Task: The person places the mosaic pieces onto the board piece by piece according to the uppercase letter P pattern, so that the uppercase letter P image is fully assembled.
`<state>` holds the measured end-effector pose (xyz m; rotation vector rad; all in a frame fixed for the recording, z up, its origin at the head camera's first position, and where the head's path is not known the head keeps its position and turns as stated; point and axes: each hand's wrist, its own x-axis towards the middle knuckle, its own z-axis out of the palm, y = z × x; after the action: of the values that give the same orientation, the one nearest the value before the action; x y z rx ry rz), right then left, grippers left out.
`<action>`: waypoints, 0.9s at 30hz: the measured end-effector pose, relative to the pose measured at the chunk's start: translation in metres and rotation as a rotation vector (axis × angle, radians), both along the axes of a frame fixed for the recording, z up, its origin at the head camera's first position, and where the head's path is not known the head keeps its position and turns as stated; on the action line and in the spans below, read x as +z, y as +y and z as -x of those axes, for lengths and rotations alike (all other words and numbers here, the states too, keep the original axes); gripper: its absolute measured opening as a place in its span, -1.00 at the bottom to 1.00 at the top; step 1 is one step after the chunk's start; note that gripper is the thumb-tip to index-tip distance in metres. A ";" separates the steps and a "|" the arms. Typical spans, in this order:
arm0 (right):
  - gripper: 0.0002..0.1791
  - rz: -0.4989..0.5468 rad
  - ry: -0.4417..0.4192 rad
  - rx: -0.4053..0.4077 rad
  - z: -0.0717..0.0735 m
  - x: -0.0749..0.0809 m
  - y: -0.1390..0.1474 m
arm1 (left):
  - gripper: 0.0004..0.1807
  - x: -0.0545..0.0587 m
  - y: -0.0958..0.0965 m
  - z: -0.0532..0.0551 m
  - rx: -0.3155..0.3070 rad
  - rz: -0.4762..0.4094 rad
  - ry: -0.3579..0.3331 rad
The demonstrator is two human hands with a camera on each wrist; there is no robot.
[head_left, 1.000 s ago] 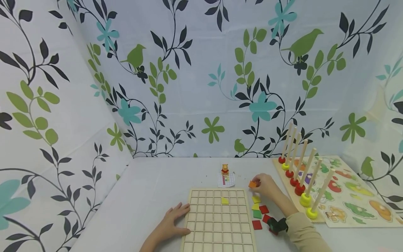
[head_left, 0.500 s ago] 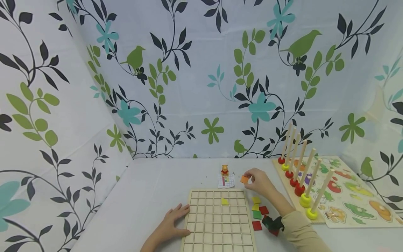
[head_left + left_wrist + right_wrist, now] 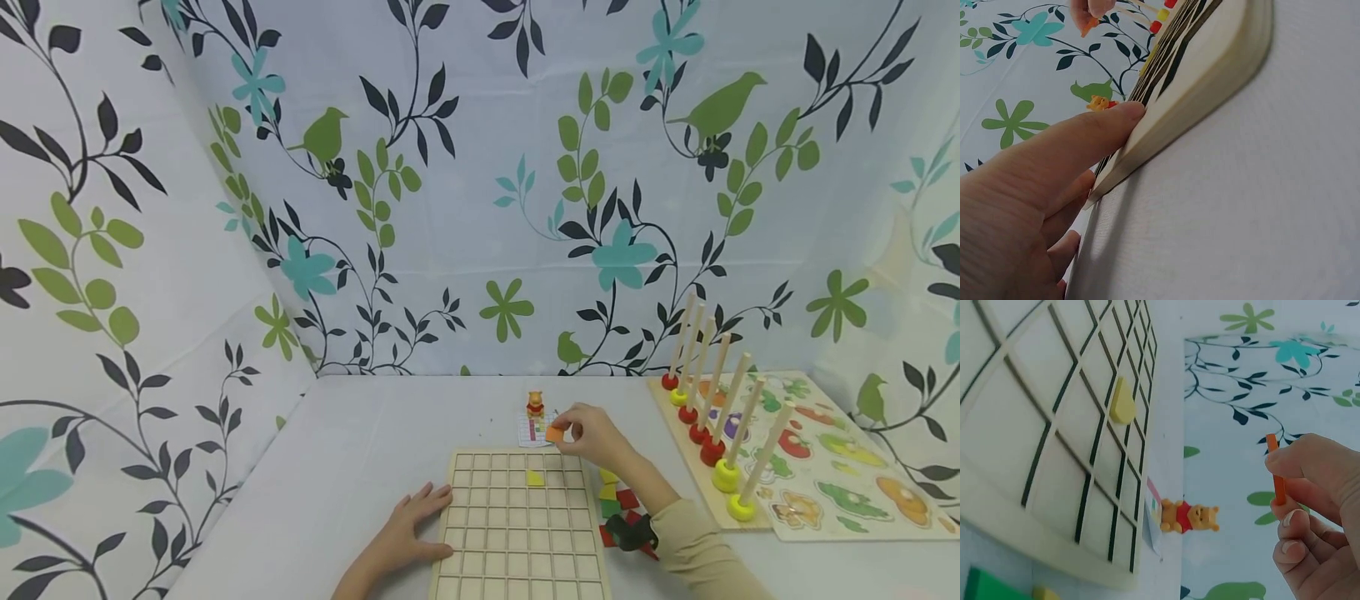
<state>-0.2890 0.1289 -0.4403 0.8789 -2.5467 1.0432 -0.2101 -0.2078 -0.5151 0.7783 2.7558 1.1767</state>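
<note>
My right hand pinches a thin orange square tile between thumb and fingers. It is held above the table, just past the far right part of a wooden grid board. In the right wrist view the orange tile is seen edge-on, apart from the board. One yellow tile sits in a cell of the board's second row. My left hand rests at the board's left edge with fingers spread, and the left wrist view shows its thumb lying on the rim.
Behind the board stand a small bear figure and a paper card with a coloured grid. Loose green, yellow and red tiles lie right of it, partly hidden by the right wrist. Farther right are a peg stand and a vegetable puzzle.
My right hand has carried the orange tile leftward, from above the loose tiles to beside the paper card, partly covering the card. My left hand has stayed at the board's edge.
</note>
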 end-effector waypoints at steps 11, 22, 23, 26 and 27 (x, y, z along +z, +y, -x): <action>-0.80 -0.013 -0.014 0.180 0.000 -0.020 -0.030 | -0.19 -0.002 -0.001 -0.003 -0.003 0.001 -0.016; -0.82 -0.055 -0.094 0.206 0.004 -0.032 -0.048 | -0.20 -0.001 -0.001 0.001 -0.012 -0.015 0.010; -0.82 -0.058 -0.102 0.202 0.005 -0.033 -0.049 | -0.20 -0.001 -0.001 0.001 -0.013 -0.017 0.013; -0.82 -0.085 -0.142 0.185 0.006 -0.036 -0.050 | -0.20 -0.001 -0.001 0.001 -0.012 -0.021 0.016; -0.81 -0.091 -0.159 0.182 0.006 -0.037 -0.051 | -0.20 -0.001 -0.001 0.001 -0.012 -0.022 0.015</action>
<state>-0.2950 0.0781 -0.4775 1.1122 -2.7048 1.0961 -0.2108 -0.2085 -0.5165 0.8077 2.7508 1.2056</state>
